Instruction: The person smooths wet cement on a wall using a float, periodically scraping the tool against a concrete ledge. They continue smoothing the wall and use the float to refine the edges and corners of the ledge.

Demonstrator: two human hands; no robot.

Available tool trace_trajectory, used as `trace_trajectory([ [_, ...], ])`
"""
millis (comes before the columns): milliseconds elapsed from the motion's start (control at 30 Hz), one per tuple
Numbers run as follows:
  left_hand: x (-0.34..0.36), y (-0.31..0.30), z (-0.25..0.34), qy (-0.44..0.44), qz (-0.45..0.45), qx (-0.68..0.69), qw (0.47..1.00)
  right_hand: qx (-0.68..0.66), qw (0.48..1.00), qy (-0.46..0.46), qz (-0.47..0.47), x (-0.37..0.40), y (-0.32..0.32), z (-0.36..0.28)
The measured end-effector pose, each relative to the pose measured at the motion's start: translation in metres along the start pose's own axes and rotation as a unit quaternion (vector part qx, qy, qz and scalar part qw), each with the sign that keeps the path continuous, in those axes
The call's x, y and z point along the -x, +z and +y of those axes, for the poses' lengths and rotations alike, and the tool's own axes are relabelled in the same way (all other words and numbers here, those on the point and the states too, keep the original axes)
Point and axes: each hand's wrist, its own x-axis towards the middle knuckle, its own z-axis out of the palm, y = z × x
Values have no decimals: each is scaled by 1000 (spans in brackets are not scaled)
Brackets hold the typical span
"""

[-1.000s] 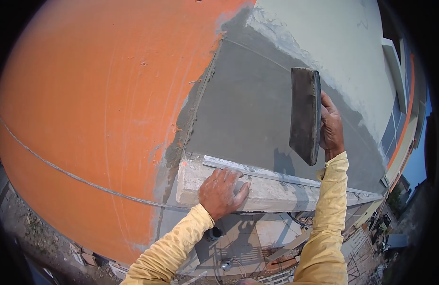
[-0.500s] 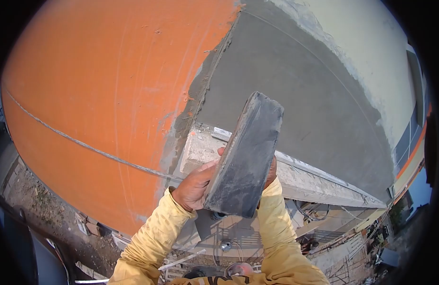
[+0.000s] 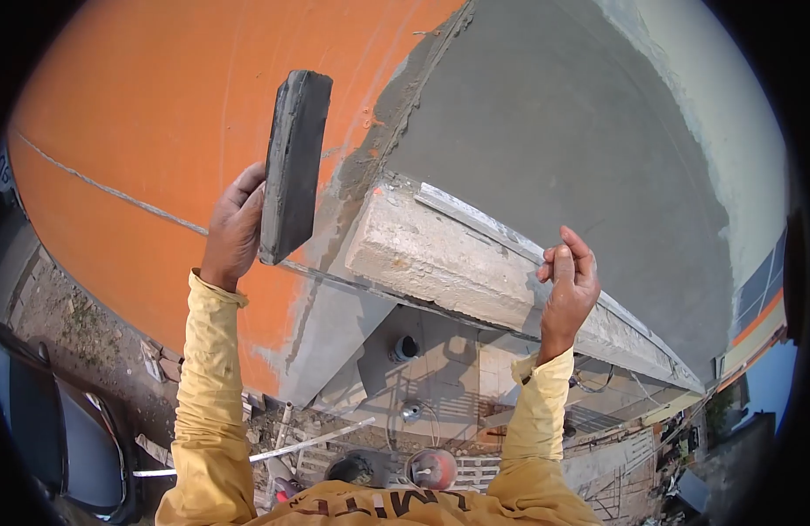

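Note:
My left hand [image 3: 237, 223] grips a plastering float [image 3: 298, 167] and holds it up in front of the orange wall. The float is a thick, dark grey block standing nearly upright, narrow edge partly toward me; its grip is hidden behind it. My right hand [image 3: 570, 285] is raised over the concrete ledge [image 3: 458, 254], apart from the float. Its fingers are loosely bent and separated, with nothing visible in them. Behind my right hand spreads smooth grey wet-looking plaster [image 3: 554, 131], meeting the orange wall [image 3: 159, 114] along a rough edge.
A pale straight strip [image 3: 484, 223] lies along the ledge against the plaster. Far below are a bucket [image 3: 433, 470], a dark container [image 3: 405, 348] and a white pole [image 3: 309, 445]. A dark car [image 3: 59, 430] stands at lower left. A cord [image 3: 116, 188] crosses the orange wall.
The float has moved left and up, turning more edge-on, in my left hand. My right hand has come away from it and moved to the right.

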Motion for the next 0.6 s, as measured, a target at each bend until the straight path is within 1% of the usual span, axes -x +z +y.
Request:
trace_trajectory([
  [33,-15,-12,-14,1,2,-47,999,57,998,11,39,5,-2,6],
  [67,-27,-16,-24,2,9,-43,999,60,998,10,31,9,-1,13],
  [133,-45,-10,-42,-39,3,-112,993,51,997,47,39,15,2,28],
  [167,-49,-5,-50,-39,8,-106,994,93,994,32,53,16,3,31],
  [233,-59,8,-64,-15,-15,-124,992,103,994,13,43,15,6,36],
  [267,-63,11,-70,-17,-12,-119,993,107,993,-2,39,15,6,38],
  [300,-68,14,-74,1,-19,-114,993,112,993,-1,36,16,6,41],
  [367,-73,19,-79,19,-30,-105,994,225,970,-89,13,16,4,46],
  [500,-85,24,-91,25,-32,-82,996,256,962,-92,21,19,5,44],
  [600,-92,27,-95,10,-46,-95,994,234,968,-81,49,22,4,47],
])
